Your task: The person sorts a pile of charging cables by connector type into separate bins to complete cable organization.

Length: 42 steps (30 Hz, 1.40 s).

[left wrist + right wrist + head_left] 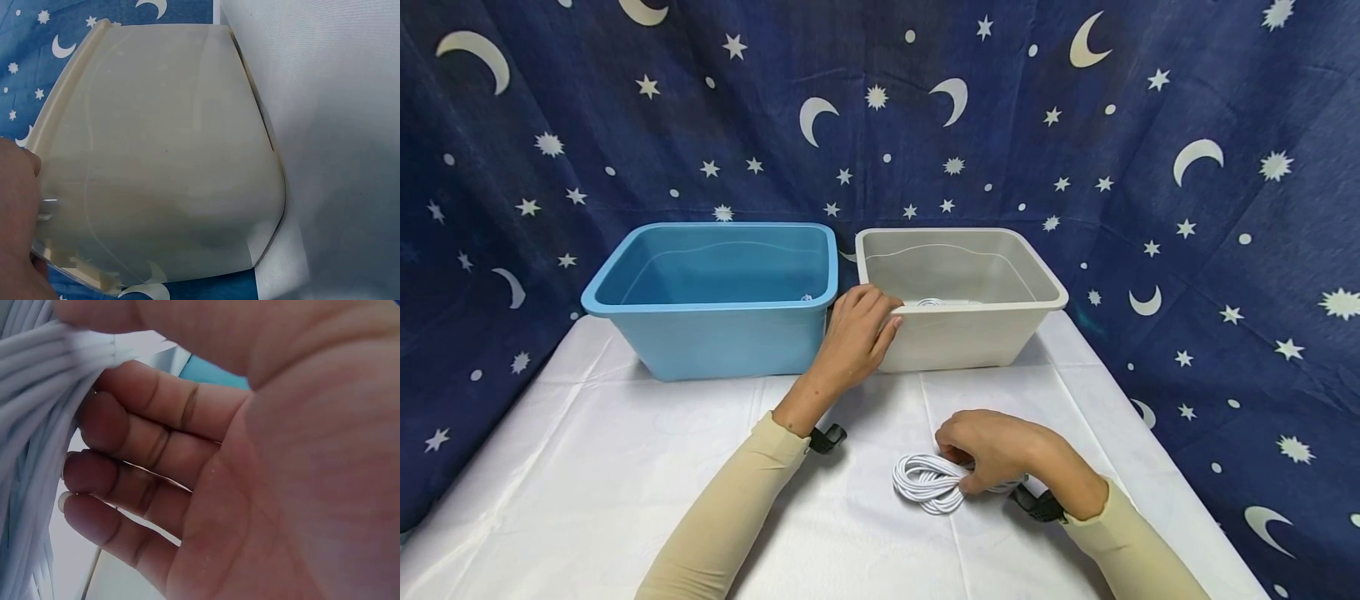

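A bundled white cable (925,483) lies looped on the white tablecloth near the front. My right hand (1000,446) reaches over its middle from the right and pinches it between thumb and fingers; in the right wrist view the thumb lies on the strands of the cable (37,394) and the fingertips are behind them. Farther back, my left hand (853,337) grips the front left corner of the off-white bin (962,337), fingers over the rim and thumb outside. The left wrist view shows the wall of the off-white bin (169,144) beside that hand.
A light blue bin (730,342) stands left of the off-white one, with a small whitish bit (806,297) showing inside. Some white loops (930,302) peek above the off-white bin's front rim. A dark blue moon-and-star curtain (880,133) hangs behind the table.
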Each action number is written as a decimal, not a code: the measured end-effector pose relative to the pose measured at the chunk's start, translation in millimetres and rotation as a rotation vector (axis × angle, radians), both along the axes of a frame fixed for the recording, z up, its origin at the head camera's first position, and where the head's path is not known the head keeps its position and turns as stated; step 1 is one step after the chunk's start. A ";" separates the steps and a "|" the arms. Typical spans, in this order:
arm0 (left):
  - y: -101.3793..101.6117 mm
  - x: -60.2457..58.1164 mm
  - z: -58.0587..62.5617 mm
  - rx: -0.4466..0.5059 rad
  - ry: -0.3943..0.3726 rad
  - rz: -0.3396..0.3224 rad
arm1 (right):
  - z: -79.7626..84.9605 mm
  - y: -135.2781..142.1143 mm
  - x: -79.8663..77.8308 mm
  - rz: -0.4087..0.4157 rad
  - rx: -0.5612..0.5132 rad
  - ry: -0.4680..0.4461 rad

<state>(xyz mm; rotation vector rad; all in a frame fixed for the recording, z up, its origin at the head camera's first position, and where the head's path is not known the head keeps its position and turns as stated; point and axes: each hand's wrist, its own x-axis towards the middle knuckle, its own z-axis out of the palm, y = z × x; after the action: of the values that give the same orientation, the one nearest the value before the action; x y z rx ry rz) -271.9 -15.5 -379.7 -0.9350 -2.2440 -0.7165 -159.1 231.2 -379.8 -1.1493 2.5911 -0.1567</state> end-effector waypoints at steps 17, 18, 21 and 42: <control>0.2 -0.4 0.0 -0.002 -0.008 0.002 | 8.2 -2.2 6.0 0.004 -0.031 0.080; 0.2 -0.4 0.1 -0.003 -0.007 0.003 | 8.9 -2.2 6.3 0.002 -0.035 0.084; 0.0 -0.2 -0.3 -0.004 -0.005 0.004 | 10.5 -2.0 6.7 -0.005 -0.048 0.109; -0.4 -0.6 -1.4 0.008 0.020 -0.003 | 13.0 -0.6 5.2 -0.049 -0.120 0.202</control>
<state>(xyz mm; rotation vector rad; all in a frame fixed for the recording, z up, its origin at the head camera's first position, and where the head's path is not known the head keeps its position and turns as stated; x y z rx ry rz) -272.5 -15.9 -381.1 -0.9379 -2.2215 -0.7143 -154.0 230.6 -366.7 -1.1989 2.8229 -0.2205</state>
